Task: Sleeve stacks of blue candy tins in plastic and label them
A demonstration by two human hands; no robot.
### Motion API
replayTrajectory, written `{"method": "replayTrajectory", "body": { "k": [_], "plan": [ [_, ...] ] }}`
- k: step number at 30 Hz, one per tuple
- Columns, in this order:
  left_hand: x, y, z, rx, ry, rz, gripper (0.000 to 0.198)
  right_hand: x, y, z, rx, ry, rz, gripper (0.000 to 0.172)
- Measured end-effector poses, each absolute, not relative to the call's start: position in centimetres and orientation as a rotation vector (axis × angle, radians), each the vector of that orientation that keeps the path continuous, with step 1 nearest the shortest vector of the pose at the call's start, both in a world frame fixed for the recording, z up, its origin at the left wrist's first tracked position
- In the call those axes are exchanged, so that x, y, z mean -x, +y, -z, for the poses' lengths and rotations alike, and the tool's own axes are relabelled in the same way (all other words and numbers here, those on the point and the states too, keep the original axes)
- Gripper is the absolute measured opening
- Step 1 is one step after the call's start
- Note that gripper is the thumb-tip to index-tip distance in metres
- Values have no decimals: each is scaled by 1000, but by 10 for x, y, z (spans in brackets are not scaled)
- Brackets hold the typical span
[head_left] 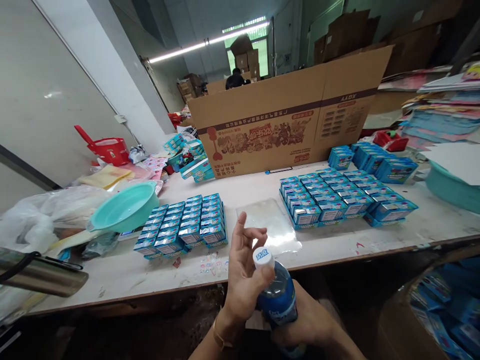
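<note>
Low in the middle, my right hand [303, 320] is wrapped around the lower part of a blue-labelled plastic bottle [279, 292]. The bottle leans toward the table, and its white cap [263, 257] is on the neck. My left hand [243, 272] is at the cap, the thumb pressing its near side and bent fingers behind it; one finger points up, away from it. Just beyond my hands, a clear plastic sheet [272, 220] lies on the white table [240, 190]. Rows of small blue boxes stand in a left group [183, 222] and a larger right group [337, 197].
A big cardboard panel [288, 120] stands along the back. Turquoise basins [125, 207] sit left and right, the right one [453, 187] below stacked paper sheets. A steel flask [48, 275] lies at left. Below the right table edge, a carton [397, 310] holds blue packs.
</note>
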State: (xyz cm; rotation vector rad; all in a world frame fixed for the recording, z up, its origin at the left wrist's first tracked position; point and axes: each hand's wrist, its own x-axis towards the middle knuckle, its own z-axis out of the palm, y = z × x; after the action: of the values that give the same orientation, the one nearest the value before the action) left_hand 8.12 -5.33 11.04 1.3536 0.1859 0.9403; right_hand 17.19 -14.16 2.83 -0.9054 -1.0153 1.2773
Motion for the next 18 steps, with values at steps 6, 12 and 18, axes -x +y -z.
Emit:
{"method": "replayTrajectory", "body": {
  "k": [6,12,18],
  "plan": [
    [-81,-54,-110,-1366,266,-978,83,-171,-141,-27,947,-1003,-1283,55],
    [-80,-55,-110,-1441,156,-892,67,-171,-143,-27,956,-1033,-1261,49],
    [-81,-56,-122,-1518,494,-818,59,-169,-155,-24,1539,-954,-1028,58]
  ]
}}
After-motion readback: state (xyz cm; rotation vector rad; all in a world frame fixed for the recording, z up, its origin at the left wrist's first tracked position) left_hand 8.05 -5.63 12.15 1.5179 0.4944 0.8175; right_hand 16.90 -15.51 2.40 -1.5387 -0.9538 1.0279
